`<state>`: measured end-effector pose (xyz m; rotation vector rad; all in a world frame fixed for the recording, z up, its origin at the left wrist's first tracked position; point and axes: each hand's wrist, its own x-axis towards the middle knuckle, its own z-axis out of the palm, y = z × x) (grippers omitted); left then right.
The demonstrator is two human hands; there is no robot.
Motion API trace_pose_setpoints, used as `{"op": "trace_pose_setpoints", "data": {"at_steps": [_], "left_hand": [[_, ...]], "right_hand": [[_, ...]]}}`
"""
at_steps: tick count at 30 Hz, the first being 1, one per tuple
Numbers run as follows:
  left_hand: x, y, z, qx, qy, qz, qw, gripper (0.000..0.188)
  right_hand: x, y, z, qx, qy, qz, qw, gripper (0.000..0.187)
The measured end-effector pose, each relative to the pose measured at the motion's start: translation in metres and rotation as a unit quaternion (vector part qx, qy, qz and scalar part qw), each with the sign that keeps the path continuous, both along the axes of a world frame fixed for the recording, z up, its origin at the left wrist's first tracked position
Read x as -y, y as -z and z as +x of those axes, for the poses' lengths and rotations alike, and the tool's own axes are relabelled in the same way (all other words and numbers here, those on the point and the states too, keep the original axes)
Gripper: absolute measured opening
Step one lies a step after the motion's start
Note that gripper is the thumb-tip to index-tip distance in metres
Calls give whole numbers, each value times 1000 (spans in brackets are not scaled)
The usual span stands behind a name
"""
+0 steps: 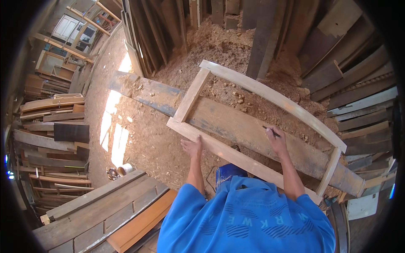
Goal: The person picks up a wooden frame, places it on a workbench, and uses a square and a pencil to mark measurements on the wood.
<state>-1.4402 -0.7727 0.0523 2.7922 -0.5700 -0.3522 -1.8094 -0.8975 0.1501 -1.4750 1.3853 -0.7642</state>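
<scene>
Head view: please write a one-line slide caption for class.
Left hand on a wooden frame, right hand holding a dark pen or pencil above a worn plank.

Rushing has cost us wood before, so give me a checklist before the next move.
1. Left hand touching the frame: ok, at its near rail.
2. Pen in the right hand: ok.
3. Pen over a rail: not ok, it shows within the frame's opening.
4. Frame lying across the plank: ok.
5. Plank free of shavings: not ok, some lie toward its left end.
6. Corner joints tight: cannot tell, too small.
</scene>
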Motion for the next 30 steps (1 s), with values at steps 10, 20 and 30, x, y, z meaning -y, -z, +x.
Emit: {"op": "trace_pose_setpoints", "data": {"at_steps": [10, 20, 30], "left_hand": [[-4, 79, 1, -349, -133, -363, 854, 50], [-3, 39, -11, -330, -44, -365, 870, 44], [-28, 83, -6, -380, -72, -320, 865, 51]], "right_hand": [[77, -17, 99, 26, -94, -22, 995, 17], [115, -6, 275, 28, -258, 30, 965, 27], [135, 51, 364, 14, -311, -5, 950, 26]]}}
